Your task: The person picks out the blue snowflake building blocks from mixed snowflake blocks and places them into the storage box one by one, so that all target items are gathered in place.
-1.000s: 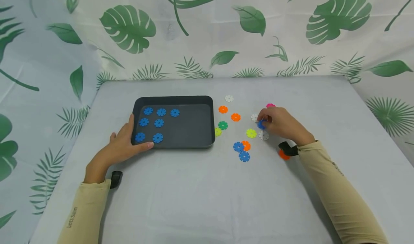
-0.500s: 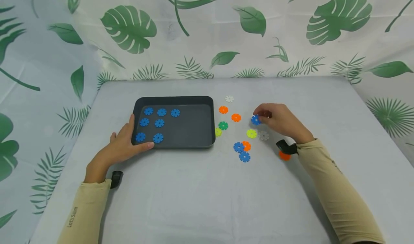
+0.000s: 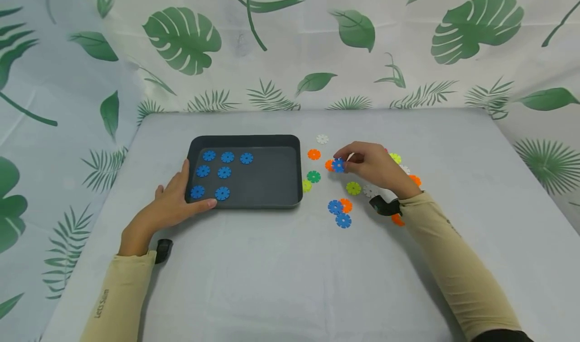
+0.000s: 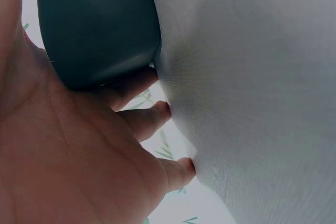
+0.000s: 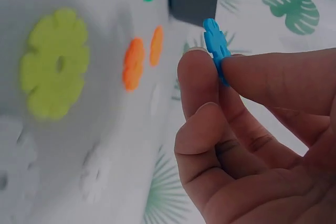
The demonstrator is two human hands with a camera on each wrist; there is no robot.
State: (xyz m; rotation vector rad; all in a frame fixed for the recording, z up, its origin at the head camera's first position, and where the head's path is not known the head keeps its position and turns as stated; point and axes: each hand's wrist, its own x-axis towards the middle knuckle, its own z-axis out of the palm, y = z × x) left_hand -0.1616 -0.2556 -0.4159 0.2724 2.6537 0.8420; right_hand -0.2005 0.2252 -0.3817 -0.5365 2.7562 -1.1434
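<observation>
My right hand (image 3: 369,165) pinches a blue notched plastic disc (image 3: 338,165) between thumb and fingertips, tilted on edge in the right wrist view. From the head, that disc overlaps an orange disc (image 3: 329,165) below it. A dark grey tray (image 3: 267,181) lies on the left half of the table, with several flat blue discs (image 3: 224,172) in its left part. At its near-left corner rests my left hand (image 3: 165,203), thumb along the front rim and fingers spread by the left wall. In the left wrist view, fingertips (image 4: 186,169) reach the white cloth.
Several loose discs lie right of the tray: white (image 3: 322,139), green (image 3: 313,176), yellow (image 3: 353,188) and more. Two blue discs (image 3: 343,220) and an orange one sit close together nearer me. More discs are partly hidden by my right hand and wrist. A leaf-patterned cloth (image 3: 272,45) hangs behind.
My right hand has lifted the blue disc from among the right-hand discs and carried it left toward the tray, uncovering discs behind the hand. The left hand and tray stay in place.
</observation>
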